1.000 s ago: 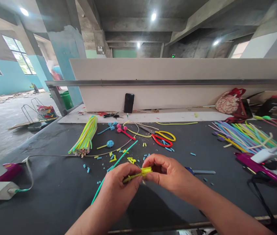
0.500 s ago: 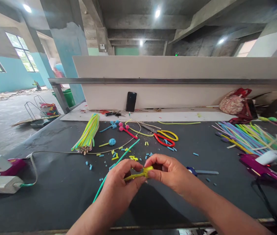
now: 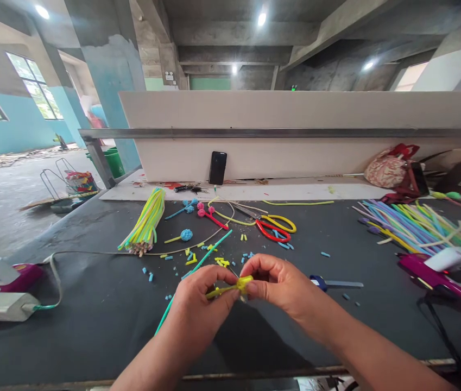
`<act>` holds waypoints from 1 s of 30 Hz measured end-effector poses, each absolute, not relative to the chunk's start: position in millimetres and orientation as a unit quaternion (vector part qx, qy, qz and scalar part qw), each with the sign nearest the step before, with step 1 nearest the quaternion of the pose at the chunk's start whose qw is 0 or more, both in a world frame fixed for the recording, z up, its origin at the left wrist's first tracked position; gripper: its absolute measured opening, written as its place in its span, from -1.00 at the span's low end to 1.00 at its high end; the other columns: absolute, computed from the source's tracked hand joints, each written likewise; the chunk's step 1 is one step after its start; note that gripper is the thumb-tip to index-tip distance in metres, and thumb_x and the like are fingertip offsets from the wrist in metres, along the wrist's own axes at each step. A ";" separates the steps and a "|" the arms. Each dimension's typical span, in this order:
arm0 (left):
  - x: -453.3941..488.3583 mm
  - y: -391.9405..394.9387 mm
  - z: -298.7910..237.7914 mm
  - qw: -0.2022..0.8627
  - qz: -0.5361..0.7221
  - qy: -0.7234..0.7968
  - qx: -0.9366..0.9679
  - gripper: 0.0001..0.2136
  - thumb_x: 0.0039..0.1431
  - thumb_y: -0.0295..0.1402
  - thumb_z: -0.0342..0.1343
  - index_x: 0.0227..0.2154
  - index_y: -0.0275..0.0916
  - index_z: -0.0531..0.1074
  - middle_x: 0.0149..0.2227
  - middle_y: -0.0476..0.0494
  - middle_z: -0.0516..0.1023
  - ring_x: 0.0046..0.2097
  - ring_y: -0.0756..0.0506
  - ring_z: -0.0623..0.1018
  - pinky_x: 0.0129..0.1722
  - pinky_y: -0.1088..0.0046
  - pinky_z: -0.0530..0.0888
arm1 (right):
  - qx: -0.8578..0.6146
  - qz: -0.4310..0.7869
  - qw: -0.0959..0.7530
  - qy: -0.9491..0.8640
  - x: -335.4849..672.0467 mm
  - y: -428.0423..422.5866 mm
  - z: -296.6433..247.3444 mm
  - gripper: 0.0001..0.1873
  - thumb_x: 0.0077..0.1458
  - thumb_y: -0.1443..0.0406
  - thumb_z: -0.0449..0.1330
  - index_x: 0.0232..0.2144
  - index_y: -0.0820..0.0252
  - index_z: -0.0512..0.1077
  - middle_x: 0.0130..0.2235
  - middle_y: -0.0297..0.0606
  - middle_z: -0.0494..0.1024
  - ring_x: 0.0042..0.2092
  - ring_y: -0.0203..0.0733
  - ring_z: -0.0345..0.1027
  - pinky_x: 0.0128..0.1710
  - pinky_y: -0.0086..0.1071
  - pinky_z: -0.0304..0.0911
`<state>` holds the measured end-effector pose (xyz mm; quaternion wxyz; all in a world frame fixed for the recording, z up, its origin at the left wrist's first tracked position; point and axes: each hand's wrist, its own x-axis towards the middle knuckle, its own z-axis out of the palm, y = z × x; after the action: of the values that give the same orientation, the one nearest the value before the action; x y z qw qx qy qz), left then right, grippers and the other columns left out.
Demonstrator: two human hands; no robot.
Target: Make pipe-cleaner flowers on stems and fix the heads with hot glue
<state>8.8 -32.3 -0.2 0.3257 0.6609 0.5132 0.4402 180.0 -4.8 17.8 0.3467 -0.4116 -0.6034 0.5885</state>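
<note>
Both hands meet over the dark table. My left hand (image 3: 201,296) pinches the stem of a yellow pipe cleaner piece (image 3: 245,282), thumb below and fingers above. At its other end, a bunched yellow head sits between the thumb and fingertips of my right hand (image 3: 275,282); the fingers hide part of it. A green pipe cleaner (image 3: 209,253) lies beside and partly behind my left hand. Short yellow offcuts (image 3: 222,262) and blue offcuts (image 3: 247,256) are scattered just beyond my fingers.
Scissors (image 3: 275,228) with red and yellow handles lie beyond my hands, near finished blue (image 3: 186,235) and pink (image 3: 214,216) pieces. Pipe cleaner bundles are at left (image 3: 144,222) and right (image 3: 413,228). A phone (image 3: 218,168) leans on the back board; a cable (image 3: 103,253) crosses the table.
The bunched yellow head has turned slightly between my fingertips and shows a rounder side. Both hands stay in nearly the same place, still pinching it.
</note>
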 end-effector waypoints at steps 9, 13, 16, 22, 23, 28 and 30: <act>8.7 -27.4 -3.6 0.350 0.453 0.513 0.639 -0.94 -0.02 -0.43 0.14 -0.48 -0.23 0.51 -0.42 -0.06 0.57 -0.36 -0.06 0.51 -0.34 0.50 0.39 | -0.431 0.585 0.368 -0.580 174.2 -8.0 20.0 -0.82 -0.12 0.25 0.32 -0.49 0.23 0.42 -0.52 -0.41 0.42 -0.41 -0.32 0.27 -0.34 -0.41 0.17; 9.5 -26.3 -0.5 0.301 0.460 0.493 0.675 -0.90 -0.04 -0.52 0.12 -0.53 -0.23 0.50 -0.45 -0.03 0.56 -0.37 -0.02 0.51 -0.34 0.54 0.37 | -0.438 0.583 0.363 -0.580 173.5 -7.2 19.5 -0.85 -0.12 0.27 0.29 -0.51 0.23 0.40 -0.53 -0.42 0.41 -0.43 -0.31 0.26 -0.36 -0.40 0.15; 10.2 -27.3 -0.3 0.271 0.452 0.483 0.699 -0.86 -0.05 -0.56 0.09 -0.54 -0.23 0.49 -0.46 -0.01 0.55 -0.38 0.00 0.50 -0.35 0.55 0.36 | -0.451 0.571 0.357 -0.586 173.8 -5.2 14.7 -0.90 -0.12 0.32 0.25 -0.53 0.22 0.39 -0.56 -0.43 0.39 -0.46 -0.32 0.24 -0.39 -0.41 0.13; 11.3 -25.0 0.2 0.283 0.407 0.523 0.693 -0.86 -0.07 -0.55 0.07 -0.57 -0.23 0.50 -0.50 0.00 0.54 -0.41 -0.01 0.47 -0.37 0.53 0.31 | -0.455 0.582 0.352 -0.575 173.4 -2.6 8.6 -0.88 -0.07 0.29 0.23 -0.51 0.22 0.38 -0.53 -0.41 0.39 -0.45 -0.31 0.25 -0.38 -0.39 0.14; 10.4 -23.5 0.8 0.310 0.402 0.536 0.674 -0.88 -0.07 -0.53 0.08 -0.57 -0.24 0.50 -0.51 0.00 0.54 -0.42 -0.01 0.46 -0.40 0.53 0.30 | -0.448 0.590 0.349 -0.574 173.7 -3.0 10.3 -0.85 -0.04 0.24 0.22 -0.48 0.23 0.39 -0.50 -0.39 0.40 -0.43 -0.30 0.27 -0.37 -0.38 0.16; 0.3 -14.5 5.4 0.536 0.410 0.518 0.525 -0.92 -0.13 -0.39 0.22 -0.54 -0.29 0.49 -0.61 0.05 0.42 -0.58 0.10 0.28 -0.57 0.59 0.17 | -0.405 0.637 0.339 -0.562 180.2 -7.3 21.0 -0.67 0.18 0.11 0.02 -0.16 0.21 0.39 -0.24 -0.24 0.46 -0.34 -0.26 0.36 -0.27 -0.30 0.22; -3.7 -12.8 7.8 0.605 0.417 0.488 0.472 -0.86 -0.16 -0.36 0.27 -0.52 -0.31 0.48 -0.63 0.08 0.38 -0.62 0.14 0.22 -0.62 0.62 0.10 | -0.407 0.571 0.344 -0.625 183.4 -9.1 22.2 -0.67 0.19 0.16 0.02 -0.05 0.15 0.34 -0.11 -0.19 0.43 -0.32 -0.27 0.37 -0.23 -0.28 0.24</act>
<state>-3.7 -12.8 7.8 0.6049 0.4716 0.4880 0.4165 183.4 -9.1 22.2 0.3442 -0.4068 -0.6248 0.5707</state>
